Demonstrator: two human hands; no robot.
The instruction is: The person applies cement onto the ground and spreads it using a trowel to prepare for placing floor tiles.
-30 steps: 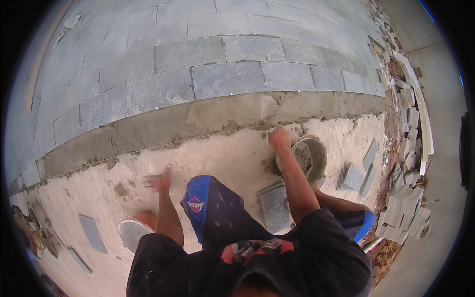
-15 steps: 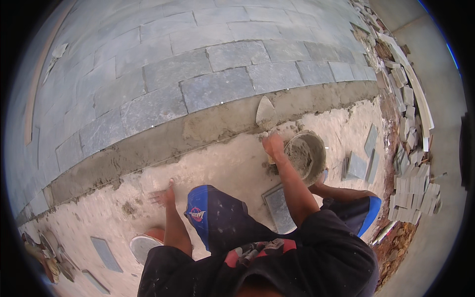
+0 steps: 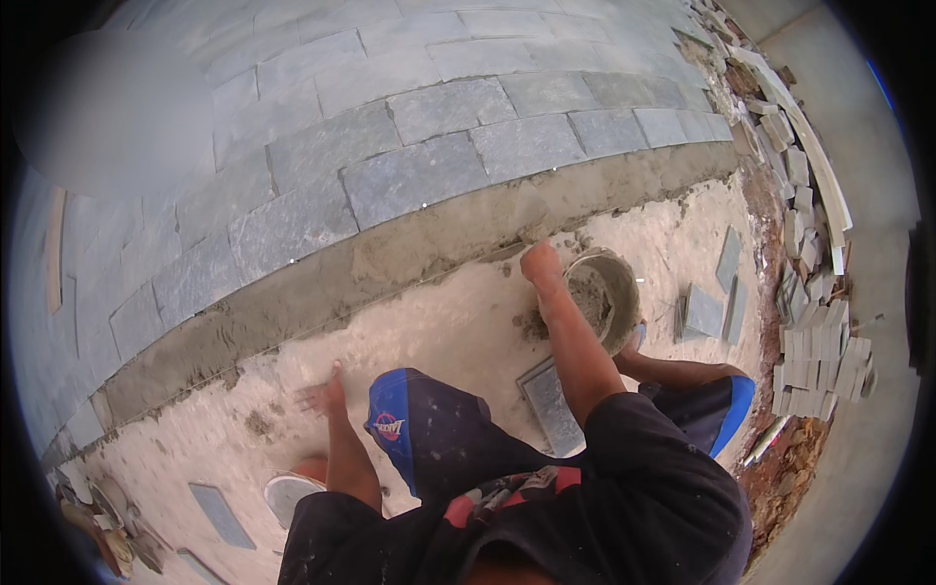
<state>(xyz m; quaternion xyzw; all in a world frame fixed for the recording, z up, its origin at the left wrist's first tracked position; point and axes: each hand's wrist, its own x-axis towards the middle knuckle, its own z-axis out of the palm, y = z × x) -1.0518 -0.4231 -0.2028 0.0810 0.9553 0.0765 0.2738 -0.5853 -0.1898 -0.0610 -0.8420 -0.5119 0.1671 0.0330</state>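
Observation:
My right hand (image 3: 542, 263) is closed round the handle of a trowel (image 3: 531, 216), whose blade is over the wet grey mortar strip (image 3: 312, 271) and hard to make out against it. Just right of that hand stands a round bucket (image 3: 629, 317) with mortar inside. My left hand (image 3: 325, 394) has its fingers spread on the pale, rough floor, left of my knee, and holds nothing. Along the far side of the mortar runs a row of laid grey stone tiles (image 3: 417, 179). A thin string stretches along the strip's near edge.
A loose tile stack (image 3: 553, 408) lies under my right forearm, with more tiles (image 3: 704, 312) right of the bucket. Cut stone pieces (image 3: 814, 361) are heaped along the right wall. At lower left are a white-topped container (image 3: 285, 497) and a tile (image 3: 221, 515).
My right hand has moved slightly away from me, toward the mortar. The trowel blade, plainly seen before, now blends into the strip. My left hand stays in place.

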